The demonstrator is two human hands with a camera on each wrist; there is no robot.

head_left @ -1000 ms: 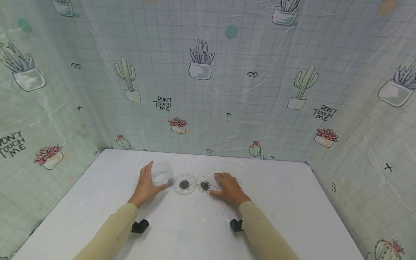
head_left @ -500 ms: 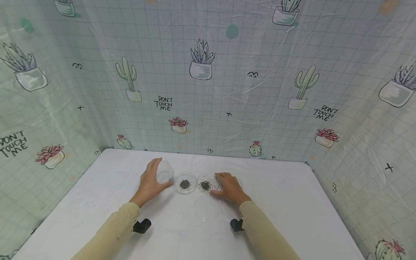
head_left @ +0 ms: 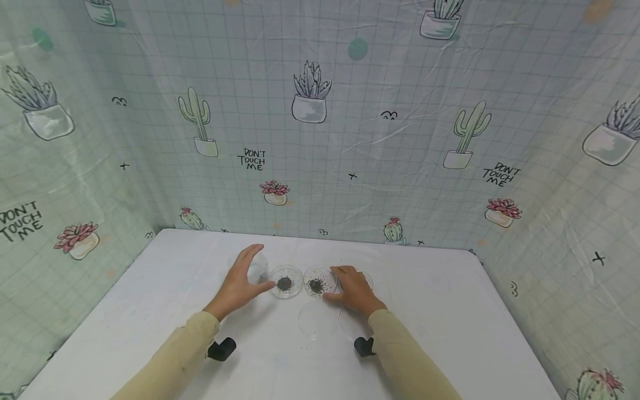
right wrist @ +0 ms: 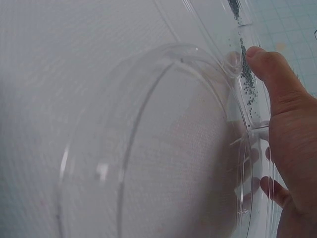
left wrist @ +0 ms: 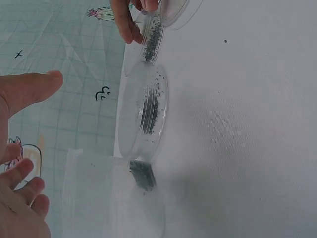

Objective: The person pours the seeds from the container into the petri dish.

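My left hand (head_left: 239, 282) has its thumb and fingers spread, holding nothing, beside a clear plastic container (left wrist: 114, 198) with a dark clump (left wrist: 142, 174) in one corner. In the head view its thumb overlaps the edge of a clear petri dish (head_left: 297, 286); the left wrist view shows the thumb (left wrist: 37, 89) apart from that dish. Dark granules (head_left: 284, 284) lie heaped in it. My right hand (head_left: 354, 289) holds a second petri dish (head_left: 327, 278) by its right side, thumb and fingers at the rim. Scattered dark granules (head_left: 315, 286) lie inside this one too.
Another clear dish (head_left: 369, 279) lies partly behind the right hand. Two clear round pieces (head_left: 316, 323) rest nearer on the white table (head_left: 270, 361), one partly under the right wrist. A patterned cloth (head_left: 320, 144) encloses the table's back and sides.
My left hand has let go of the clear container and moved right, toward the left petri dish. My right hand stays in place at its dish.
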